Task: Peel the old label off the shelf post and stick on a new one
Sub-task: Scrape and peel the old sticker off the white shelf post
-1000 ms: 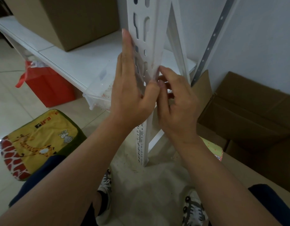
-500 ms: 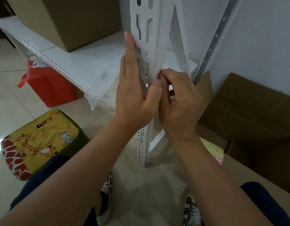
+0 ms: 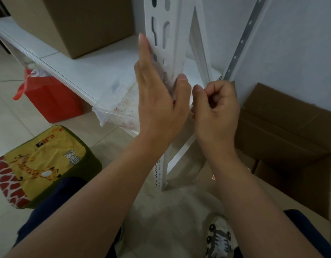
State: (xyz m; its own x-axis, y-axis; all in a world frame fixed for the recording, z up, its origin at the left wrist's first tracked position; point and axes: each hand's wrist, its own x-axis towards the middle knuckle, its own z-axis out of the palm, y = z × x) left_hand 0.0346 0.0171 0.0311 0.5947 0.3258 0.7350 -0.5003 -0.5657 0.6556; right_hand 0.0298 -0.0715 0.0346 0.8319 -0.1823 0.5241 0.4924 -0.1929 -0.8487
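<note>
Both hands at white shelf post (image 3: 172, 40), label not discernible.

L hand (image 3: 159, 101) lies flat along post's left face, fingers straight & pointing up, thumb pressed on the front corner edge. R hand (image 3: 216, 110) sits just right of that edge, fingers curled in, thumb & forefinger pinched together; can't tell if anything's between them. Narrow gap btwn the two hands. Shelf board (image 3: 82, 71) runs off left w/ brown box (image 3: 82, 21) on top; clear plastic tray (image 3: 116, 110) pokes past its front edge. Open cardboard box (image 3: 284, 127) crowds the right side; giraffe-print stool (image 3: 39, 164) lower left. Bare floor in front of post foot.
</note>
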